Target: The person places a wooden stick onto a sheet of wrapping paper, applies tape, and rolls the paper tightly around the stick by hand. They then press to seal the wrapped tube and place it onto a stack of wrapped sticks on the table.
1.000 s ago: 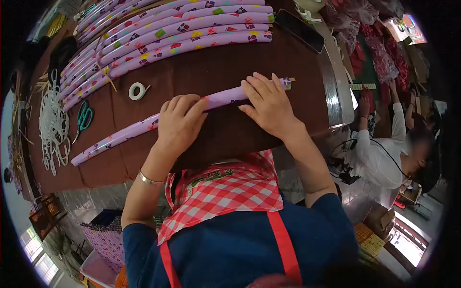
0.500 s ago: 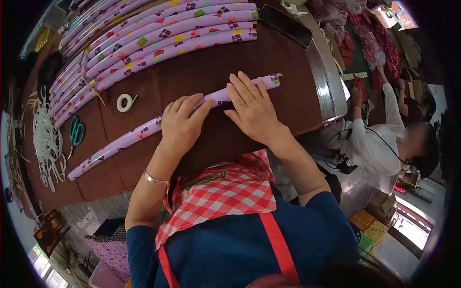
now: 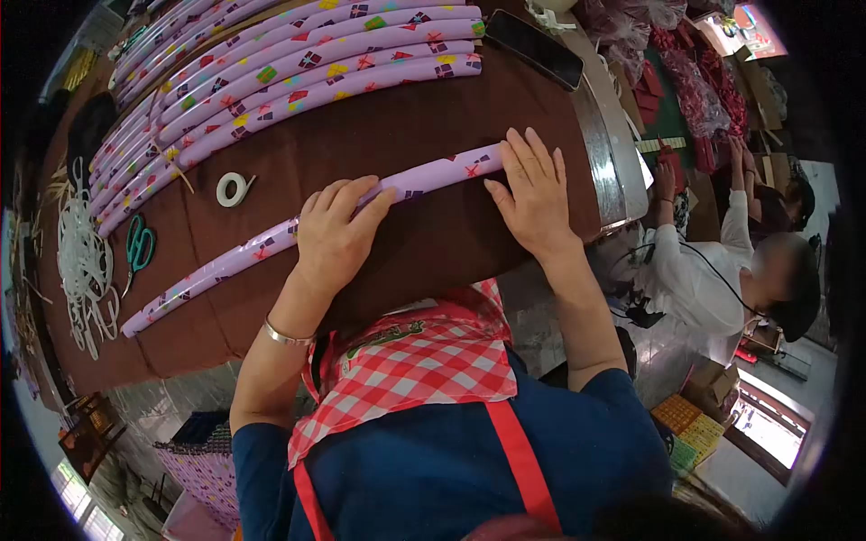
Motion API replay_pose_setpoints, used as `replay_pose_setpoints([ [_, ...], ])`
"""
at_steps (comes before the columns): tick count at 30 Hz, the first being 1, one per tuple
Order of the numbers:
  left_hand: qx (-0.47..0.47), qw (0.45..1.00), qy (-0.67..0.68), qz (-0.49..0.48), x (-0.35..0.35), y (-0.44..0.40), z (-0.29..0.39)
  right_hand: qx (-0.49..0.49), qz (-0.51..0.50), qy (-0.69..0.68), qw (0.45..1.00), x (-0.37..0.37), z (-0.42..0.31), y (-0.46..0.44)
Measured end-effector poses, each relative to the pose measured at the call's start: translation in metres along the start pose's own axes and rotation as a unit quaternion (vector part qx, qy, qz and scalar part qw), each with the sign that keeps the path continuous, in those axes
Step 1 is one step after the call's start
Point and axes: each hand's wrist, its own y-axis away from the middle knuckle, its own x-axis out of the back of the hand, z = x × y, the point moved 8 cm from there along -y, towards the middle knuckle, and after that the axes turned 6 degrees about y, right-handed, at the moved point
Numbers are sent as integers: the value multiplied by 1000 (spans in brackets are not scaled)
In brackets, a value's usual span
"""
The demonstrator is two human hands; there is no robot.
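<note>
A person's two bare hands rest palm down on a long, slim roll of purple patterned wrap (image 3: 437, 175), which slants across the brown cloth (image 3: 433, 117) from the lower left of the frame to just right of centre. The step in hand appears to be rolling or smoothing the wrap along its length; the next move calls for light, even pressure from both hands, so the roll keeps straight and its layers do not slip. The left hand (image 3: 336, 230), left of centre, arches over the roll's middle, fingers bent and close together, thumb angled toward the right; whether it grips or only presses, I cannot tell. The right hand (image 3: 538, 198), right of centre, is open over the upper right end, fingers long and slightly spread, pointing up the frame, thumb held out to the left. Both forearms rise from the bottom, the left leaning rightward, the right leaning leftward, elbows bent and wide apart.
</note>
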Motion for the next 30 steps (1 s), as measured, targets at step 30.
replay_pose_setpoints([
  [30, -9, 999, -38, 2, 23, 25, -9, 65, 80, -59, 993, 21, -15, 2],
])
